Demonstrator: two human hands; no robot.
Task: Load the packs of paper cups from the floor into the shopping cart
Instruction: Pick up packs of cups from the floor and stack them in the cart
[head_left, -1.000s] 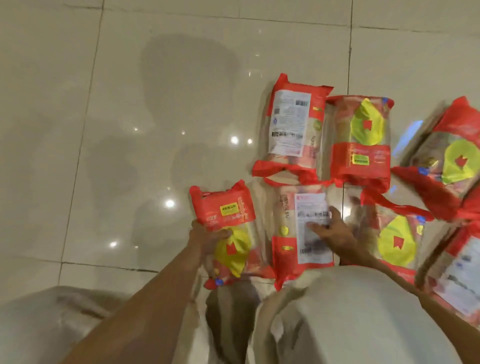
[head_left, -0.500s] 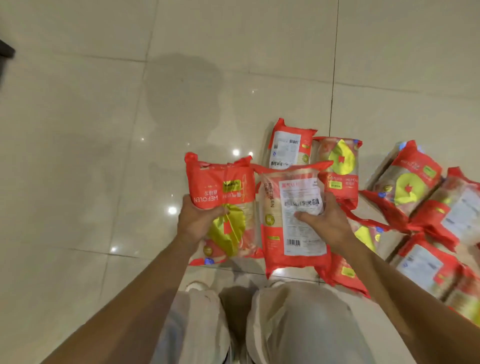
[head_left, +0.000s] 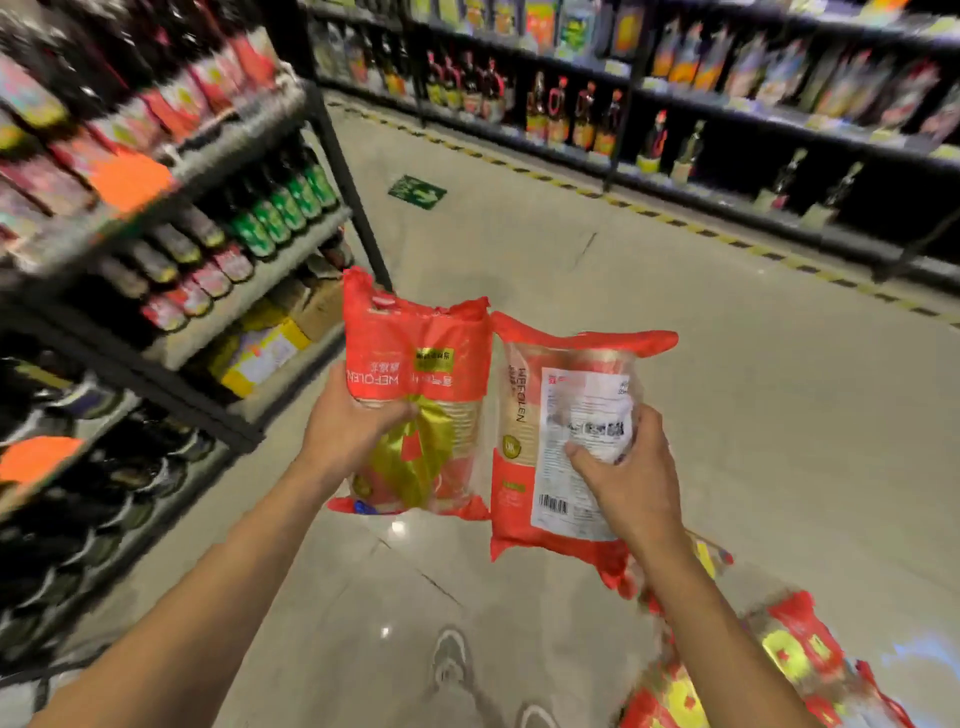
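We hold 2 red plastic packs of paper cups aloft, left hand (head_left: 343, 434) clasping one (head_left: 415, 405), right hand (head_left: 631, 480) the other (head_left: 561, 441); keeping both upright should ease loading.

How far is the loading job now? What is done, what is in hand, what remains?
Done: nothing visibly loaded; no shopping cart is in view. In hand: the left hand grips one pack and the right hand grips a second pack, both lifted off the floor. Left: more packs on the floor at lower right, blurred, so their number is unclear.
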